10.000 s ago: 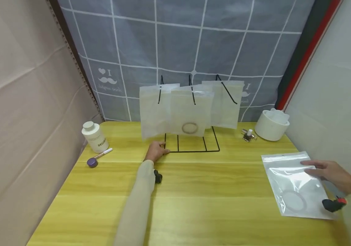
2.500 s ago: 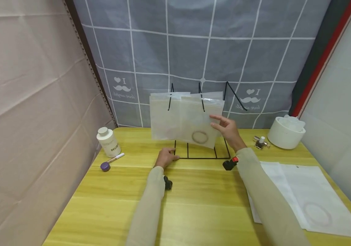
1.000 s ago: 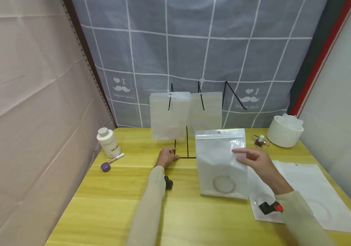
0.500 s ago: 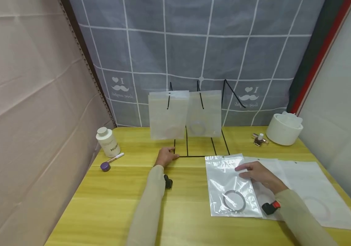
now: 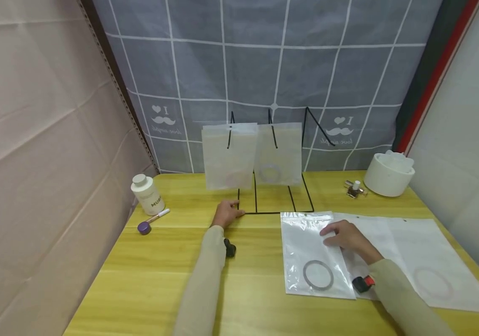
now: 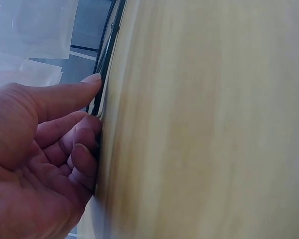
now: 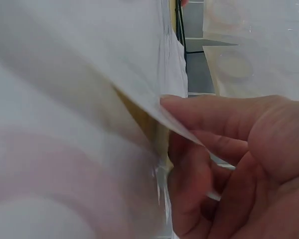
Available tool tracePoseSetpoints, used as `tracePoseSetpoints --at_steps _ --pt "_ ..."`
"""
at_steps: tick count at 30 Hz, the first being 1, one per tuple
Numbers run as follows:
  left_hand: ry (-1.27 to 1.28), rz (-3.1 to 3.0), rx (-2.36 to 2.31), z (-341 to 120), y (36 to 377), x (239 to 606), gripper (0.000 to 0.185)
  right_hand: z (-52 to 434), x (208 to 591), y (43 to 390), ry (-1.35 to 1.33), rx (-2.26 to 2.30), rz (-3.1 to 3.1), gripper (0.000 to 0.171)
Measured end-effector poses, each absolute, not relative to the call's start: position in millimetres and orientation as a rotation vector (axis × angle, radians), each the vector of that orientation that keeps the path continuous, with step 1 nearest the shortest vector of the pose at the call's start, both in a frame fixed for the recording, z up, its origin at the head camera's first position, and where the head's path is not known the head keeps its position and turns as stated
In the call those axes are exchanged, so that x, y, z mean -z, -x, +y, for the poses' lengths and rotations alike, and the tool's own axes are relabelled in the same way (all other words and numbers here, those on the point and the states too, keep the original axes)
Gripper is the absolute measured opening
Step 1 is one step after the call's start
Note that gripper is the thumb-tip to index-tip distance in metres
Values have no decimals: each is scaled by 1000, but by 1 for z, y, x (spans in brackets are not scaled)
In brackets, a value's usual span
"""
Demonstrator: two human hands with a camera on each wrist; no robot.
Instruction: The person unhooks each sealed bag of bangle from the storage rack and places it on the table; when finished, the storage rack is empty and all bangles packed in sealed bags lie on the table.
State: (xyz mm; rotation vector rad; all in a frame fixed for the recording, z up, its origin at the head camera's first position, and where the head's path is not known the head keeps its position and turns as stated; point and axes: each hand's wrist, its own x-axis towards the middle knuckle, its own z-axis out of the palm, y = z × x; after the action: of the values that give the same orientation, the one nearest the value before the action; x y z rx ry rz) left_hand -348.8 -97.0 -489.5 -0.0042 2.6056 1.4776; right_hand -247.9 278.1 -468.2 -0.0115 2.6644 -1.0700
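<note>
My left hand (image 5: 225,213) holds the front left corner of a black wire display rack (image 5: 277,213); in the left wrist view its thumb (image 6: 84,92) lies on the wire and the other fingers curl beside it. Zip bags (image 5: 231,158) hang from the rack's left and middle hooks, while the right hook (image 5: 321,128) carries none. On the table at the right, my right hand (image 5: 346,237) pinches the right edge of a clear-fronted zip bag (image 5: 306,233) with a grey ring (image 5: 318,275) inside. The right wrist view shows its thumb above that bag's edge (image 7: 184,132) and fingers below.
More white zip bags (image 5: 416,242) lie overlapping to the right, one with a faint pinkish ring. At the back right stand a white round container (image 5: 388,177) and a small bottle with clips (image 5: 354,189). A white bottle (image 5: 147,193), purple cap (image 5: 144,227) and brush (image 5: 157,216) are left.
The right hook's bag, then the front bag of the middle hook, came off the rack. My right hand brought the latter down right onto the table. My left hand stayed on the rack corner.
</note>
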Motion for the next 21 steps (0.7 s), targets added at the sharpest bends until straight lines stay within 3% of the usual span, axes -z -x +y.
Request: tracePoseSetpoints --at_steps 21 --pt "-15 2607 -1477 -98 347 487 52 283 459 258 127 1038 2678 24"
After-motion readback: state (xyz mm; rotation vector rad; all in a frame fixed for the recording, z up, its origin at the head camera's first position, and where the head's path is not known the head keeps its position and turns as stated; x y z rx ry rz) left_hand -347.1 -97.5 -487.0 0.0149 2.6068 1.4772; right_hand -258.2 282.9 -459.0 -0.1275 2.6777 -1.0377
